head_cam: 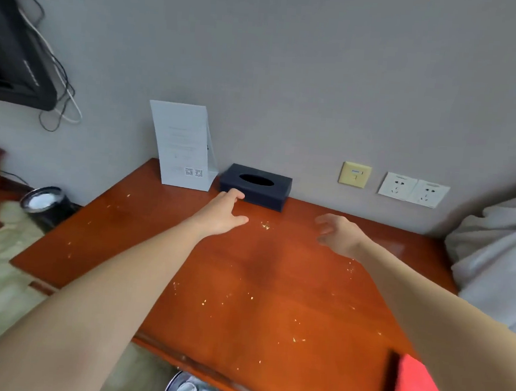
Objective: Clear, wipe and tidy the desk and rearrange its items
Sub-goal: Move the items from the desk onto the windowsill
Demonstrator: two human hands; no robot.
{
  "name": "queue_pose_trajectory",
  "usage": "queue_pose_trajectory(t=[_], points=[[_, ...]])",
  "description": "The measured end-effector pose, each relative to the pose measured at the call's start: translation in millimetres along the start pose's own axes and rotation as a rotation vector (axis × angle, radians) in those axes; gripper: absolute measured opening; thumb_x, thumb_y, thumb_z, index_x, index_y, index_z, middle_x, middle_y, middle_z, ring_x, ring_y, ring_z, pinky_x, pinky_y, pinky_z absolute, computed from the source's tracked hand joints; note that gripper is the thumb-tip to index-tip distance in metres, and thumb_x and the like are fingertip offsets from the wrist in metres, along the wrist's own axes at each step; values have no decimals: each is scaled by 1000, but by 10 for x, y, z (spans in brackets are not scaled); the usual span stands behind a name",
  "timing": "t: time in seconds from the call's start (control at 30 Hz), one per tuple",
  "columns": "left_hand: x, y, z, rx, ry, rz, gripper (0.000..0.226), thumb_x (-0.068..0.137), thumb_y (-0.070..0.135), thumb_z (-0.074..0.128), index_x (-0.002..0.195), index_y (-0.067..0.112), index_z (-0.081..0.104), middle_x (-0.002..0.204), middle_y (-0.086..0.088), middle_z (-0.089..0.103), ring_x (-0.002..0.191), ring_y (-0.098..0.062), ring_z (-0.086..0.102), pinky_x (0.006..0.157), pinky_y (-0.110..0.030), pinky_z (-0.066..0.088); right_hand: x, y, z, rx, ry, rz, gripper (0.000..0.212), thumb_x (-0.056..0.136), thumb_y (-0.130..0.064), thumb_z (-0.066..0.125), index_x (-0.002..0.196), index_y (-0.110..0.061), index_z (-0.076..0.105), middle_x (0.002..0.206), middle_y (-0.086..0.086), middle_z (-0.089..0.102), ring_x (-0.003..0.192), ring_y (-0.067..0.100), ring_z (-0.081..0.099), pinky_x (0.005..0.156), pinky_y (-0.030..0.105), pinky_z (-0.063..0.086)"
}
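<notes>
Rearranging seems to be the step: the box [260, 187] sits on the desk [243, 286] at upper centre, against the wall. The left hand [223, 212] touches its near corner with spread fingers and grips nothing. The right hand [338, 236] hovers apart, loosely curled and empty. Next, I'd guess, the 2 hands must close on the box.

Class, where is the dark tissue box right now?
Head view: the tissue box sits at the back of the desk against the wall, just right of the QR-code card, the left hand at its near left corner.
</notes>
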State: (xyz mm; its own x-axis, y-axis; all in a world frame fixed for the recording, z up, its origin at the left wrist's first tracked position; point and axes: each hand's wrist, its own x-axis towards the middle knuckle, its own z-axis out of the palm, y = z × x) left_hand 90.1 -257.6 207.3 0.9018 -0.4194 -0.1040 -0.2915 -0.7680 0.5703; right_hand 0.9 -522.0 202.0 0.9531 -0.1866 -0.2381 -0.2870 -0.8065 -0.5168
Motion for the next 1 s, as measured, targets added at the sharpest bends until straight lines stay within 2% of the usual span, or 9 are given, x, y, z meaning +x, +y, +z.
queue_pose_trajectory(t=[0.27, 0.4, 0.57, 0.67, 0.73, 0.9, 1.0], points=[[1021, -634, -216, -12, -12, -142, 69, 92, 29, 68, 149, 18, 30, 150, -11, 38, 133, -28, 46, 109, -41, 40, 1107, -197, 119, -14, -93, 23, 62, 88, -12, 66, 144, -18, 41, 133, 10, 56, 121, 27, 54, 99, 34, 45], [1495, -881, -173, -39, -45, -178, 71, 92, 28, 68, 150, 18, 27, 150, -13, 36, 134, -29, 45, 109, -40, 39, 1663, -168, 173, -15, -115, 72, 67, 87, -11, 68, 146, -17, 37, 134, 12, 55, 116, 27, 56, 86, 28, 45], [2041, -1164, -46, -43, -83, -222, 71, 94, 29, 66, 150, 18, 25, 150, -13, 34, 133, -28, 45, 107, -38, 39, 2245, -141, 362, -40, -173, 124, 75, 87, -10, 67, 150, -19, 28, 136, 15, 53, 115, 31, 57, 90, 35, 48], [2393, -1287, 38, -54, -90, -253, 72, 95, 27, 65, 151, 18, 21, 149, -11, 31, 132, -26, 45, 104, -33, 38, 2586, -107, 480, -43, -212, 140, 81, 86, -11, 68, 152, -20, 21, 137, 15, 53, 116, 32, 56, 84, 33, 46], [2621, -1371, 109, -65, -94, -280, 75, 95, 25, 65, 152, 16, 18, 150, -11, 26, 133, -27, 43, 107, -34, 36, 2813, -79, 561, -26, -217, 155, 86, 87, -10, 67, 154, -21, 15, 138, 15, 52, 116, 34, 56, 81, 31, 43], [3065, -1570, 325, -82, -122, -316, 85, 92, 24, 69, 155, 15, 13, 155, -13, 18, 140, -30, 36, 113, -39, 32, 3258, 23, 790, 54, -177, 166, 97, 84, -16, 72, 155, -32, 7, 142, 20, 42, 122, 37, 51, 94, 34, 42], [3233, -1651, 391, -114, -136, -297, 86, 91, 22, 70, 154, 14, 12, 154, -14, 22, 139, -29, 36, 113, -37, 32, 3422, 32, 870, 117, -178, 153, 104, 82, -17, 76, 153, -42, 4, 139, 19, 41, 112, 35, 55, 91, 36, 47]])
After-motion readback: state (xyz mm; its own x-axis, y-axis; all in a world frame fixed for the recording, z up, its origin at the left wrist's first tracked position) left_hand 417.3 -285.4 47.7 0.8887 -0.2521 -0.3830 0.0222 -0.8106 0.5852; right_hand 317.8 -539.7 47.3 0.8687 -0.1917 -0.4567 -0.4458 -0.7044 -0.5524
